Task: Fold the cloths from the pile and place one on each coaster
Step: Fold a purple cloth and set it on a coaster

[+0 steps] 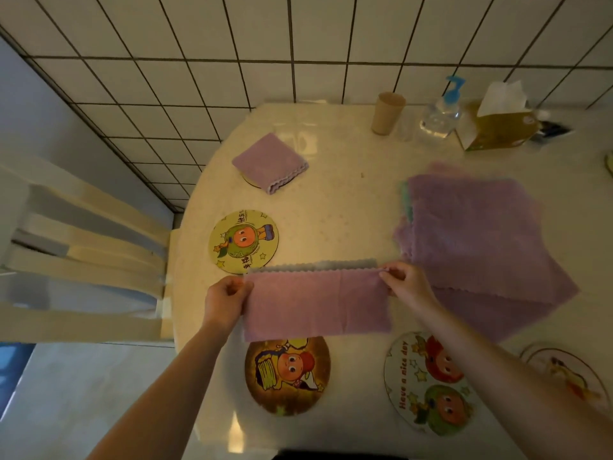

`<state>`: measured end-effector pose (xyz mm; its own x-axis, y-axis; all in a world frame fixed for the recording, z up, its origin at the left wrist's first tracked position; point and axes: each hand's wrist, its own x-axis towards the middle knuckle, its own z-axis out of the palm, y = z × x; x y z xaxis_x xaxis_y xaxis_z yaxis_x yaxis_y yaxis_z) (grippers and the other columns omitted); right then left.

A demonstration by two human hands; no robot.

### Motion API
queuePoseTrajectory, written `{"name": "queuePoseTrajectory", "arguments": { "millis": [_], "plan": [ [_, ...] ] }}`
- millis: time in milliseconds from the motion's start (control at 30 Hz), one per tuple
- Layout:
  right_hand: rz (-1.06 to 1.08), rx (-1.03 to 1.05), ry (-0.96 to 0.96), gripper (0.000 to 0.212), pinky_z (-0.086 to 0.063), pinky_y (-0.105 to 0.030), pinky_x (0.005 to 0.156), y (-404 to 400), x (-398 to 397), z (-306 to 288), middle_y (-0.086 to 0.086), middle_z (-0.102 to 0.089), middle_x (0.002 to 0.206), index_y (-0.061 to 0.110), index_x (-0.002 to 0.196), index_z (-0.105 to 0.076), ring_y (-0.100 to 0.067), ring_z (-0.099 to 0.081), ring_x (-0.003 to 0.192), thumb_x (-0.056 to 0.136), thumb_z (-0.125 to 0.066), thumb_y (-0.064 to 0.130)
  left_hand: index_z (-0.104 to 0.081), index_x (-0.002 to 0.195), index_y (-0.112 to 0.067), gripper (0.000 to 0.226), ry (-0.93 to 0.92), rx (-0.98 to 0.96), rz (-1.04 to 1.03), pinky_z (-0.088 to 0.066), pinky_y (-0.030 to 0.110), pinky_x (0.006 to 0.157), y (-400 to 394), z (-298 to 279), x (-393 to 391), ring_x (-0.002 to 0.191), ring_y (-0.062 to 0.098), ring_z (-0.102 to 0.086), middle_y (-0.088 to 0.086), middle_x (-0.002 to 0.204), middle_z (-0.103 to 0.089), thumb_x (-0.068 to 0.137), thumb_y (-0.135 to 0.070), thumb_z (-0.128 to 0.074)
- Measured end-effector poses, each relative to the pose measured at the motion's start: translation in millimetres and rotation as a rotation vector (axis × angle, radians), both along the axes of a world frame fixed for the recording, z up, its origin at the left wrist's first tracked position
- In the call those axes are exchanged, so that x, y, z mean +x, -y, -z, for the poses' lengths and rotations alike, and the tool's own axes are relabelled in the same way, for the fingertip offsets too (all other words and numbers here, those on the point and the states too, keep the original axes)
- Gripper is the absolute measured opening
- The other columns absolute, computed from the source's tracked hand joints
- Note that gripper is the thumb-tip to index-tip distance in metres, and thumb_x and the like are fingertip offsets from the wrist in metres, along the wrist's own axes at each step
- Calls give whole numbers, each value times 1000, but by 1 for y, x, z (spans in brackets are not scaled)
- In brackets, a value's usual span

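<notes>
1. Table [348, 200]: pale round top; it carries everything.
2. Pile [481, 234]: unfolded purple cloths, right side, within your right hand's reach.
3. Held cloth [315, 303]: purple, already halved into a long strip, stretched taut above the near-centre table so the next fold likely lands square.
4. Coasters: near-centre one [288, 376] sits just below the strip; near-right one [428, 383], left one [243, 242] and far-right-edge one [564, 376] are bare too.
5. Folded cloth [270, 162]: far left, covering its coaster, one placement done.
6. Left hand [225, 302]: pinches the strip's left end.
7. Right hand [406, 283]: pinches the right top corner.
</notes>
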<state>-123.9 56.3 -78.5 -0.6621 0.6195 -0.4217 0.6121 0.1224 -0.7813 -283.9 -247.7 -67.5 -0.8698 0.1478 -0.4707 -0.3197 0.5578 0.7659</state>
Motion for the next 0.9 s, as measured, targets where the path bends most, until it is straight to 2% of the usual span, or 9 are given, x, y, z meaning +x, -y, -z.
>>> {"name": "queuePoseTrajectory", "arguments": {
  "millis": [100,233,300,467,600,700,767,900],
  "plan": [
    [-32,-2,54,4,-56,-48,79,-6,-11,5,-4,-69,87,17,87,-65,-27,-67,87,85,-67,14,-68,84,-16,7,16,-35,10,-57,52,78,-1,9,-8,82,30,-67,6,83,-72,88,-20,-66],
    [-80,43,83,10,-57,-50,70,-18,-22,13,-5,-69,78,20,76,-63,-28,-68,74,85,-68,16,-68,78,-19,10,-1,-69,26,-58,50,74,-8,12,-17,79,31,-67,5,78,-72,88,-22,-67],
    [-103,74,94,8,-58,-46,66,-21,-26,12,-4,-68,75,15,79,-63,-25,-67,69,86,-66,14,-68,77,-20,10,-12,-90,17,-58,49,73,-12,14,-22,77,30,-67,4,76,-71,87,-23,-69],
    [-150,169,119,15,-57,-30,55,-19,-33,12,-6,-67,74,17,74,-59,-8,-61,51,87,-66,14,-68,73,-22,15,-59,-233,54,-57,40,68,-18,15,-28,71,24,-65,-1,70,-68,87,-28,-68],
    [-240,321,118,5,-56,-36,62,-15,-38,10,-1,-68,75,12,87,-59,-13,-63,60,89,-62,16,-65,78,-22,11,-143,-325,108,-47,30,65,-20,17,-24,74,23,-62,-1,74,-67,87,-28,-66],
    [-320,400,134,10,-50,-30,69,-11,-40,9,-1,-68,85,10,99,-58,-18,-64,76,91,-57,15,-66,96,-19,19,-182,-423,124,-47,31,69,-18,19,-17,78,25,-61,4,87,-69,87,-36,-63],
    [-338,419,155,12,-49,-30,70,-10,-40,11,-4,-68,90,9,101,-57,-21,-64,81,92,-56,16,-65,105,-19,27,-178,-475,117,-47,32,70,-18,20,-15,83,28,-62,6,93,-69,88,-40,-61],
    [-363,443,189,11,-49,-32,70,-11,-43,12,-6,-68,89,9,98,-57,-24,-64,82,91,-58,16,-62,104,-15,28,-134,-505,116,-47,35,72,-26,18,-15,85,31,-61,9,95,-67,88,-38,-61]
  ]
}}
